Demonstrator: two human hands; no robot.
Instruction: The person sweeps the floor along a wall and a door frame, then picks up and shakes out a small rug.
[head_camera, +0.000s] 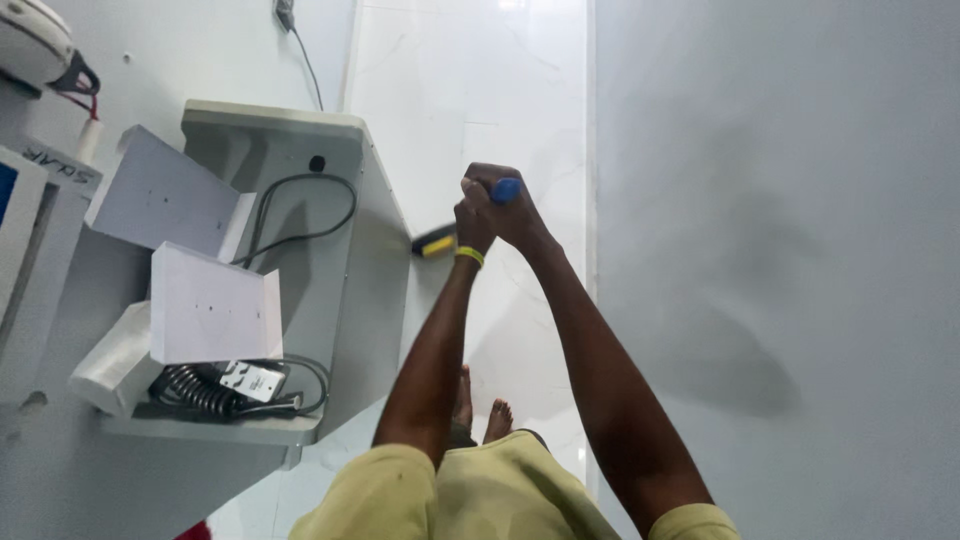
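Both my hands are clasped together around one hand tool in front of me. My right hand (510, 215) is wrapped over its blue butt end (506, 189). My left hand (470, 225), with a yellow band at the wrist, grips just below. The tool's black and yellow front part (434, 243) sticks out to the left and meets the right edge of a white shelf unit (375, 215). The tool's tip is hidden where it meets that edge.
On the shelf lie a black cable (300, 215), two white boxes (215, 305), a coiled black cord (195, 390) and a small white plate (252, 380). My bare feet (480, 415) stand on pale floor tiles. A plain grey wall (780, 250) fills the right side.
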